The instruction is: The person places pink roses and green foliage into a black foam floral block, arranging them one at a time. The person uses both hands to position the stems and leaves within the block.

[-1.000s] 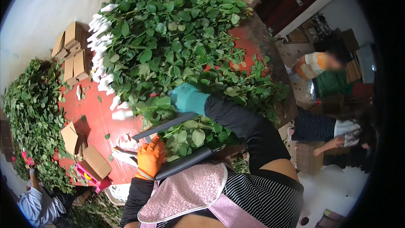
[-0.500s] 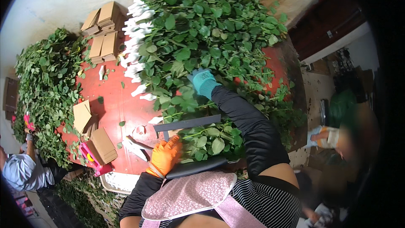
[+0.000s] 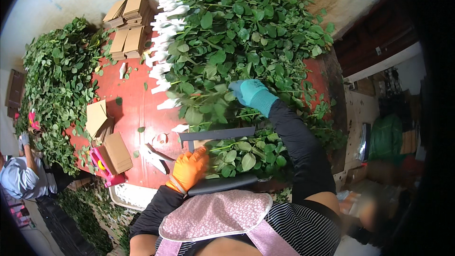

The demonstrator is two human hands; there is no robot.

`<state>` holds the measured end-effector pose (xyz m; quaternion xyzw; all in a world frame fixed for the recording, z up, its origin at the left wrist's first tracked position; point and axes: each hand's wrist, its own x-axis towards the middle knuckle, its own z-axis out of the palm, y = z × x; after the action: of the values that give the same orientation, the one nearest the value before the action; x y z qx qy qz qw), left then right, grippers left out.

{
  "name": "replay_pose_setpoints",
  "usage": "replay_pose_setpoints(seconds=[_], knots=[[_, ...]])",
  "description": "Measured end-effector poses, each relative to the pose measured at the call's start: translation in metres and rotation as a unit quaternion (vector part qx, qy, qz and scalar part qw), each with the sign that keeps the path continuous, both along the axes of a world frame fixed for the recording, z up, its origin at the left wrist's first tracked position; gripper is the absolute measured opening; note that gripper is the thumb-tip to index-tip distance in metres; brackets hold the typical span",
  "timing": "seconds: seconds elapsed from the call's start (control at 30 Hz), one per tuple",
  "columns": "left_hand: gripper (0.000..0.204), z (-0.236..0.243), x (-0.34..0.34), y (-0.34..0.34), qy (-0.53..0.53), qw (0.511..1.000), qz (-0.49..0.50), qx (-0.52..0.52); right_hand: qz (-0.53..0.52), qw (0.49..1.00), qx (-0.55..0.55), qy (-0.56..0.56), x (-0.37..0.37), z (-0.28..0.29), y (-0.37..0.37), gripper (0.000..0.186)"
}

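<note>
My right hand (image 3: 252, 96), in a teal glove, is at the near side of a large pile of leafy rose stems (image 3: 251, 33). Its fingers are closed on a leafy stem, and the leaves beside it are blurred. White sleeves cover the flower heads (image 3: 161, 57) along the pile's left edge. In an orange glove, my left hand (image 3: 188, 168) rests with curled fingers at the left end of a dark frame (image 3: 218, 134). A piece of cardboard (image 3: 199, 144) shows inside the frame, beside more leafy stems (image 3: 249, 154). What the left fingers hold is hidden.
White-handled shears (image 3: 155, 159) and a tape roll (image 3: 162, 138) lie on the red table (image 3: 137, 95). Folded cardboard stacks (image 3: 128, 40) stand at the back left; a pink tape dispenser (image 3: 106, 167) is nearer. Another person (image 3: 23, 175) works by a second leafy pile (image 3: 61, 76).
My right hand has moved a little to the right along the near side of the pile, and leaves there shift. My left hand stays by the frame. The whole view has shifted slightly.
</note>
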<state>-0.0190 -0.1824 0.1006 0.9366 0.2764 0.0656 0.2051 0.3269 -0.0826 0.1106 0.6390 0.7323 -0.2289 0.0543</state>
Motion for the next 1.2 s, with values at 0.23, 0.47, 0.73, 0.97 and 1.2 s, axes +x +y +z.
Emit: replay_pose_setpoints(seconds=[0.23, 0.47, 0.73, 0.97, 1.2], knots=[[0.038, -0.012, -0.006, 0.001, -0.014, 1.000, -0.010, -0.003, 0.030, 0.980, 0.197, -0.009, 0.005, 0.090, -0.038, 0.033], [0.046, -0.063, -0.028, -0.005, -0.117, 0.951, -0.042, -0.284, 0.162, 0.952, 0.256, -0.054, -0.050, 0.142, -0.125, 0.033], [0.044, -0.007, -0.015, -0.002, -0.053, 0.980, 0.035, -0.187, 0.072, 0.982, 0.107, -0.136, 0.005, 0.009, -0.177, 0.028], [0.043, -0.008, -0.018, -0.002, -0.049, 0.984, 0.033, -0.170, 0.116, 0.958, 0.145, -0.220, -0.041, 0.062, -0.163, 0.038], [0.042, -0.009, -0.018, -0.001, -0.029, 0.985, 0.036, -0.164, 0.093, 0.986, -0.112, -0.080, -0.138, 0.085, -0.133, 0.050]])
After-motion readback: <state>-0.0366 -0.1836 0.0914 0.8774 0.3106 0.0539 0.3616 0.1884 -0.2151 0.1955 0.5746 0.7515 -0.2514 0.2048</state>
